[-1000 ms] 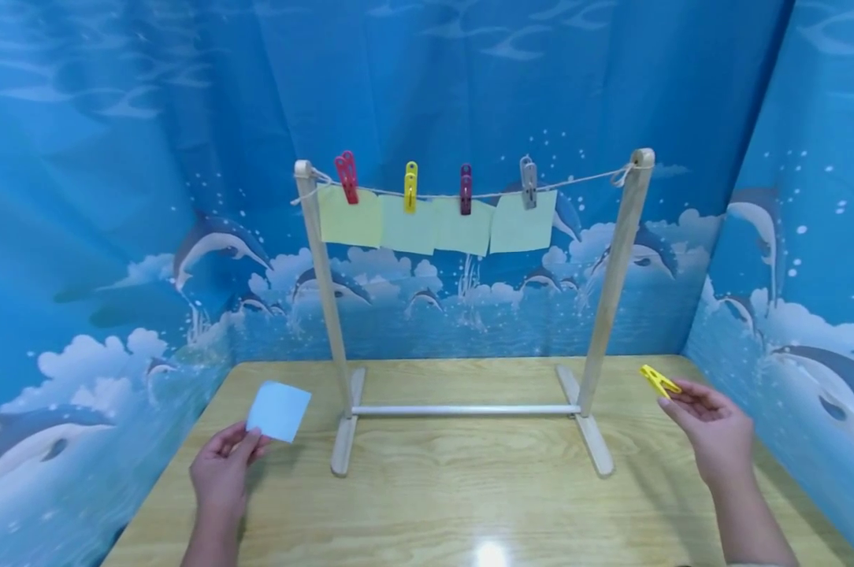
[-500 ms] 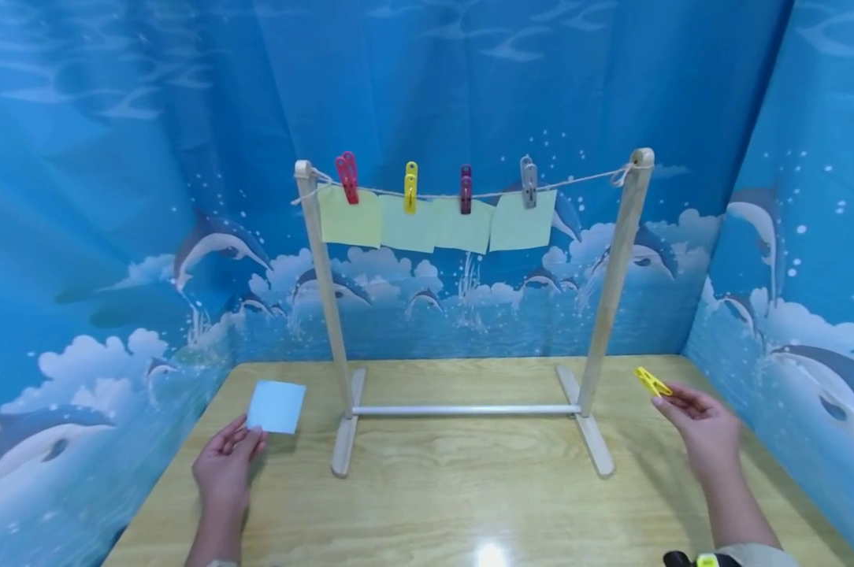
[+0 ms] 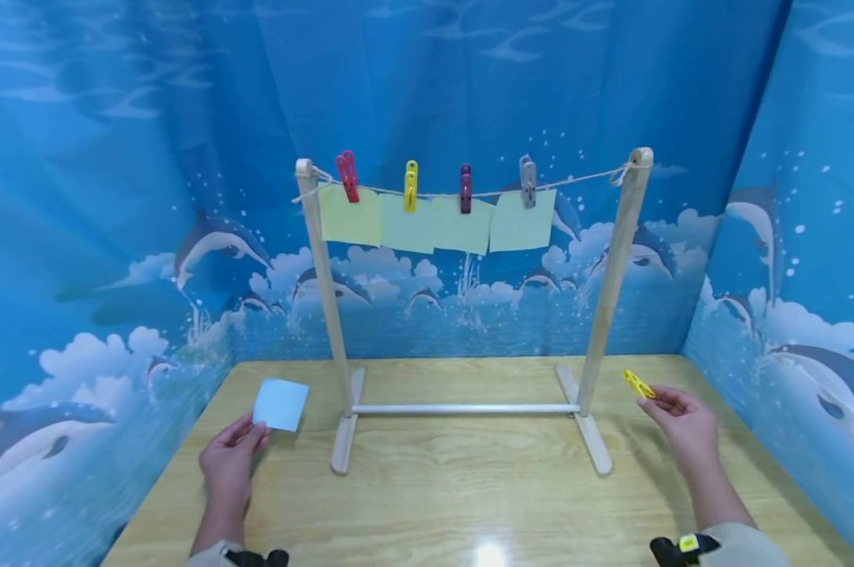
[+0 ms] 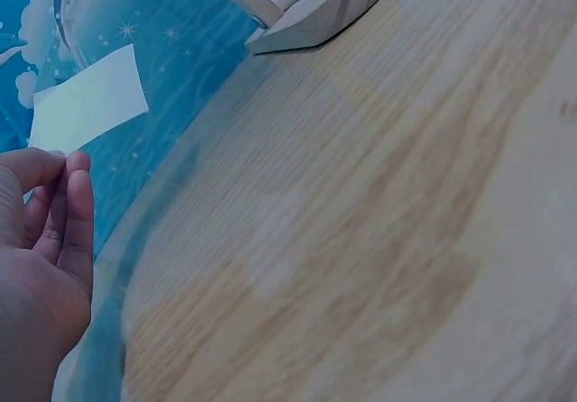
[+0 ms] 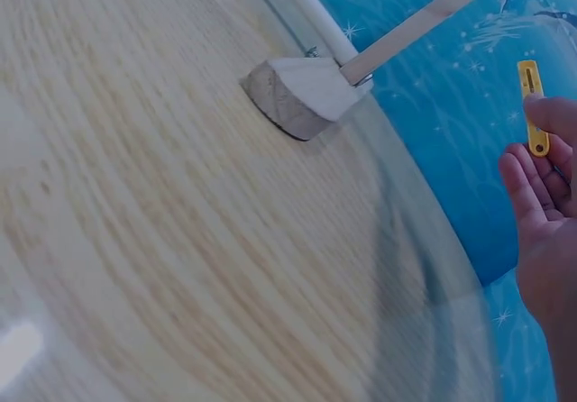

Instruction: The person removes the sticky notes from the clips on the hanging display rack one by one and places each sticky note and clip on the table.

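**Right hand [image 3: 685, 425] shifting inward with a yellow clothespin [image 3: 638, 384]; left hand [image 3: 230, 465] moving only slightly**

Compared with one second ago, the right hand is bringing the clothespin nearer to the right post [image 3: 611, 291] of the wooden stand [image 3: 462, 409], while the left hand is edging slightly toward the stand. Both hands are grasping: the left is pinching a blue paper square [image 3: 280, 404] by its lower corner between thumb and fingers; the right is pinching the yellow clothespin, its thumb lying across it in the right wrist view. Paper and clothespin are being held above the surface [image 3: 455, 496], the former left of the left post [image 3: 327, 291], the latter right of the right post, each apart from the stand. Between the posts a cord [image 3: 584, 179] is carrying four pale yellow-green sheets [image 3: 350, 224], which are hanging side by side from a red clip [image 3: 347, 176], a yellow clip [image 3: 410, 187], a dark red clip [image 3: 465, 189] and a grey clip [image 3: 528, 182]. Behind, a blue dolphin-printed curtain [image 3: 427, 79] is forming the backdrop.
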